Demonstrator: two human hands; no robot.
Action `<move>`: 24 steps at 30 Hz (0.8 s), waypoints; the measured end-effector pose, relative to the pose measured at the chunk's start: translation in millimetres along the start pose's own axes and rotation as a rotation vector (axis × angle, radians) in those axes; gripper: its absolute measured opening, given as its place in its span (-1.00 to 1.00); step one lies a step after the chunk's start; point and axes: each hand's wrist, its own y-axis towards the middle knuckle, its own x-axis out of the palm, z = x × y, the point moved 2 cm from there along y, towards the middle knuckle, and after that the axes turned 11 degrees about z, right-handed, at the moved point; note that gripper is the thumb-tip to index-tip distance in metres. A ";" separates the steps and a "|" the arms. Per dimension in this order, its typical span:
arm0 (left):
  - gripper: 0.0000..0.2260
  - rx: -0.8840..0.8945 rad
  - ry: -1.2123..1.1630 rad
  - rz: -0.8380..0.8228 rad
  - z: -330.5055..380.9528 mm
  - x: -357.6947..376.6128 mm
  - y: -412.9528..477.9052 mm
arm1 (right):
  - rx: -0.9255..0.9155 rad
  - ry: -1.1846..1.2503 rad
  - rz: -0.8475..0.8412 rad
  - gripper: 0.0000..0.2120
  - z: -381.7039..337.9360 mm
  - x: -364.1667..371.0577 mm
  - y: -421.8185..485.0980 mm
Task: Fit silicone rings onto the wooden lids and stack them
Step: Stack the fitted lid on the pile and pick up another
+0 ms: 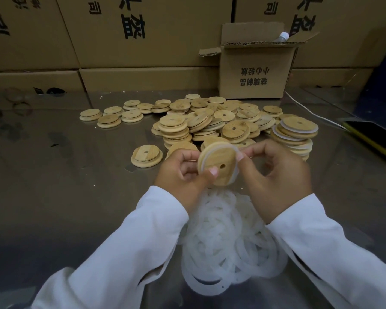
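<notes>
Centrally, left grip (183, 168), right grip (276, 172) pinch lid (218, 166); ring heap (227, 237) beneath, lid pile (210, 121) behind.

Long white sleeves on both arms: left sleeve (120, 253), right sleeve (321, 253). Fabric loose and creased, cuffs wide at wrists. Left hand (183, 168) and right hand (276, 175) bare, nails short.

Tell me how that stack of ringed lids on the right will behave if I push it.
The stack would probably tip or shear: its lids sit offset and the top ones tilt. The white rings between layers likely add some grip, slowing sliding.
</notes>
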 end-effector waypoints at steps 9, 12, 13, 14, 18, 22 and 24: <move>-0.85 0.205 0.137 -0.056 4.5 -2.1 0.2 | -0.215 -0.074 -0.074 -0.92 -4.2 4.2 -3.0; -0.83 0.254 0.181 -0.068 9.7 -3.1 2.0 | -0.189 -0.074 -0.099 -0.92 -3.4 2.2 0.6; -0.83 0.267 0.194 -0.070 11.7 -4.3 2.5 | -0.176 -0.069 -0.109 -0.90 -3.7 1.9 1.7; -0.84 0.275 0.202 -0.073 13.5 -5.5 3.0 | -0.156 -0.062 -0.117 -0.87 -4.2 1.6 2.6; -0.86 0.263 0.206 -0.077 16.5 -8.5 4.4 | -0.057 -0.020 -0.154 -0.83 -4.6 -0.4 6.2; -0.88 0.235 0.169 -0.070 16.4 -9.0 3.8 | -0.021 -0.014 -0.179 -0.87 -4.9 -2.1 9.5; -0.87 0.232 0.150 -0.054 15.8 -9.4 3.9 | -0.020 -0.013 -0.182 -0.86 -5.4 -1.7 10.3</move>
